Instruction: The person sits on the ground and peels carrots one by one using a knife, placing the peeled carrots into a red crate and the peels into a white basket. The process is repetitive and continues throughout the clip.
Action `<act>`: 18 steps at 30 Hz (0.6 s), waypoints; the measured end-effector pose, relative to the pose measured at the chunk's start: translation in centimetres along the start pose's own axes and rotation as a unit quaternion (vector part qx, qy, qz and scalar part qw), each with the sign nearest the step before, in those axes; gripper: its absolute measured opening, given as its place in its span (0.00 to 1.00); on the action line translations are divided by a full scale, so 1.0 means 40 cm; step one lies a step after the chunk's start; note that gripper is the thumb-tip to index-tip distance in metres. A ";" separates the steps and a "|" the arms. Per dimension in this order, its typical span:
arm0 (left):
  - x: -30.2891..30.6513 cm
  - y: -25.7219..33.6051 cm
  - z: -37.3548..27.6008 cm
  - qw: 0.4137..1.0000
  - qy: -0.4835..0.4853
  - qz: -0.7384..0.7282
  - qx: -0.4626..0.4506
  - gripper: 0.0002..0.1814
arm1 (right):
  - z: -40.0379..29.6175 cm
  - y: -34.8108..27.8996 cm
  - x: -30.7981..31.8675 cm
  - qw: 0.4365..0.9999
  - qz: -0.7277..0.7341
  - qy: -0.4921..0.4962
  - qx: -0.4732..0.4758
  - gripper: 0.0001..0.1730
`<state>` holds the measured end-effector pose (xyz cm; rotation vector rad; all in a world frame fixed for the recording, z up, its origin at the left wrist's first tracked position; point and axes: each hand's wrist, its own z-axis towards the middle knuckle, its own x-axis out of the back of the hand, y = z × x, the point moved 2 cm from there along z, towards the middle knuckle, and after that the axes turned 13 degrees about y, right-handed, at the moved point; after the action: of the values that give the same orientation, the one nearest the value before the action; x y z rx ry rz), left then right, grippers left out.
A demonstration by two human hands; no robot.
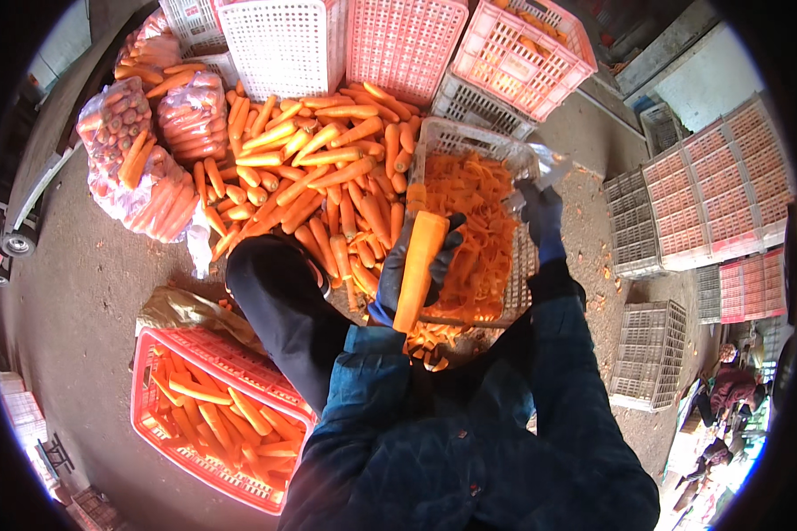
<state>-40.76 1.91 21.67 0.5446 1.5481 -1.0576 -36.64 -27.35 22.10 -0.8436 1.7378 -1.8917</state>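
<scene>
In the dark glove of my left hand (448,259) lies a thick carrot (420,269), held at a slant with its surface smooth and bright. My right hand (542,209), gloved too, is closed around a small hand tool (552,171) at the right rim of a plastic crate; the tool is blurred, so its kind cannot be told. Under and between the hands, that crate (521,149) holds a heap of carrot peelings (471,226). A large pile of whole carrots (332,156) lies just left of the crate.
A red crate of carrots (222,345) stands at lower left. Bagged carrots (139,179) lie at upper left. Upright crates (405,46) line the far side; stacked crates (710,179) and a lone crate (647,355) stand right. People (734,385) are at far lower right.
</scene>
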 end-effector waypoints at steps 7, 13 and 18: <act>-0.026 -0.011 -0.025 0.999 0.011 0.045 0.001 0.41 | -0.106 -0.112 -0.026 0.985 0.154 -0.027 0.076 0.11; -0.059 -0.062 -0.039 0.925 0.179 0.304 -0.143 0.28 | -0.345 -0.307 -0.081 0.943 0.200 -0.252 0.090 0.13; -0.054 -0.094 -0.071 0.874 0.215 0.407 -0.158 0.28 | -0.357 -0.298 -0.098 0.951 0.203 -0.229 0.035 0.10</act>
<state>-44.72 2.92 24.87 1.1202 1.5771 -0.0242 -42.63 -12.95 32.93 -0.7529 1.4159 -1.3493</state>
